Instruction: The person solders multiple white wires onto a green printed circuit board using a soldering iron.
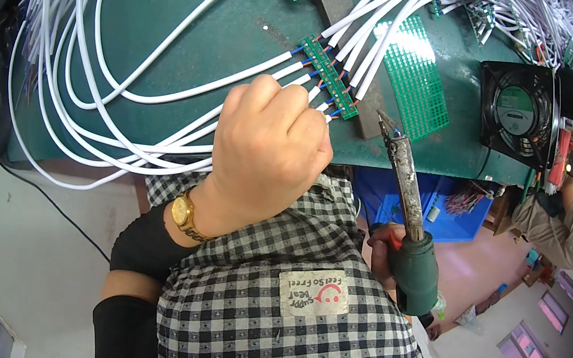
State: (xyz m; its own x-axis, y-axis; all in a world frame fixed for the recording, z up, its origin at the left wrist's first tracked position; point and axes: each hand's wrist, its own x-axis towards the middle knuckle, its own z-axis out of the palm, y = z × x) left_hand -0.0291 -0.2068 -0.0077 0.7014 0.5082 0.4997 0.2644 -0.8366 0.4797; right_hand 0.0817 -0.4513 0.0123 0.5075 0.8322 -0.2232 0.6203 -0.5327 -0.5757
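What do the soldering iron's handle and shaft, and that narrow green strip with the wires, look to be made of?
The soldering iron has a matt dark-green handle, probably plastic or rubber, and a crusted, scorched grey shaft, apparently metal. The green circuit-board strip looks like rigid laminate with a smooth green coating. The white cables seem plastic-sheathed, being glossy and bending freely.

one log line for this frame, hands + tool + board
left hand: on white cables at green circuit strip | right hand: gripping soldering iron, tip up, off strip

Bright, even light; perhaps overhead glare; bent, dark fisheye rim.
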